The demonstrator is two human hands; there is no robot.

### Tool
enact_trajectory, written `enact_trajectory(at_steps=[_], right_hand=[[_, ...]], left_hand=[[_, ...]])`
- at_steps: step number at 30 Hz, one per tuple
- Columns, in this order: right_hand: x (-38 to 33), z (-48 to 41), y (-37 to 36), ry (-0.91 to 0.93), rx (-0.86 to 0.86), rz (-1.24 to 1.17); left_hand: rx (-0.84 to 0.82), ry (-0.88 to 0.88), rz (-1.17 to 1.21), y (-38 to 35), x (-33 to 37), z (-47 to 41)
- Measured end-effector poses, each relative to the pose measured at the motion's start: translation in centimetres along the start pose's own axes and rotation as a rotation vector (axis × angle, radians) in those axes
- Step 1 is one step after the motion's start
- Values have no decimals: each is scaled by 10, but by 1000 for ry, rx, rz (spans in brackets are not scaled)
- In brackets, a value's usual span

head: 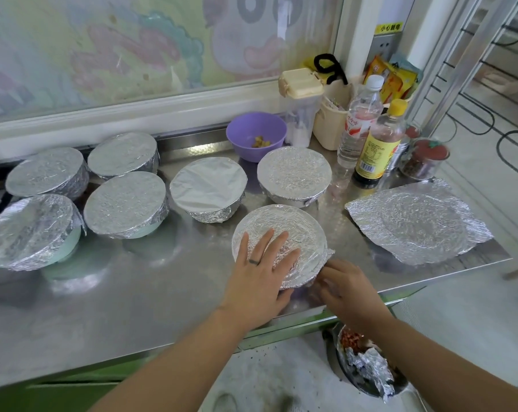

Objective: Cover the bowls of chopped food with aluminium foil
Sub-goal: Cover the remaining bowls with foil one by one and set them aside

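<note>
A foil-covered bowl (284, 230) stands near the front edge of the steel table (150, 289). My left hand (259, 278) lies flat on top of its foil, fingers spread and straight. My right hand (345, 288) is at the bowl's lower right side, its fingers curled against the foil edge there. Several more foil-covered bowls (125, 203) stand to the left and behind, one of them (295, 173) just beyond the front bowl. An uncovered purple bowl (256, 135) with a few food bits sits at the back.
A foil-wrapped plate (415, 224) lies at the table's right end. Bottles (378, 144), jars and a cream container (300, 105) crowd the back right corner. Below the table edge a bin (367, 367) holds crumpled foil and scraps. A window runs behind the table.
</note>
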State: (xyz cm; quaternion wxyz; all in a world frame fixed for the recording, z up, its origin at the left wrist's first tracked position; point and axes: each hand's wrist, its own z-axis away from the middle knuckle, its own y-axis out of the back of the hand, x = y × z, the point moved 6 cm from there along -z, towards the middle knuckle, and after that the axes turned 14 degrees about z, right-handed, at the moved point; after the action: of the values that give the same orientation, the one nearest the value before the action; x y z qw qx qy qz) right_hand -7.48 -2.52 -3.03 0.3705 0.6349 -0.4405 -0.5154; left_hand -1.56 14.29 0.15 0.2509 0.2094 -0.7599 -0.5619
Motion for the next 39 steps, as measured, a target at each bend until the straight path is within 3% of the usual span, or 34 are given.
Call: enact_trajectory(at_steps=[6,12,18,26,34,39], right_hand=[[24,-26,38,-5,58,157],[2,-66,46,310,-49,458],[-28,-73,41,514,27,405],[-32,-70,32,510,71,271],[-49,-72,29,542,45,233],[-54,-75,31,544,19,241]], left_hand=[[119,-21,30,8,-11,11],[349,45,65,16,-28,26],[421,288,219,14,-24,49],[486,525,657,-9,-4,62],[684,818,887,-18,-12,58],[676,824,936,-21,-18,56]])
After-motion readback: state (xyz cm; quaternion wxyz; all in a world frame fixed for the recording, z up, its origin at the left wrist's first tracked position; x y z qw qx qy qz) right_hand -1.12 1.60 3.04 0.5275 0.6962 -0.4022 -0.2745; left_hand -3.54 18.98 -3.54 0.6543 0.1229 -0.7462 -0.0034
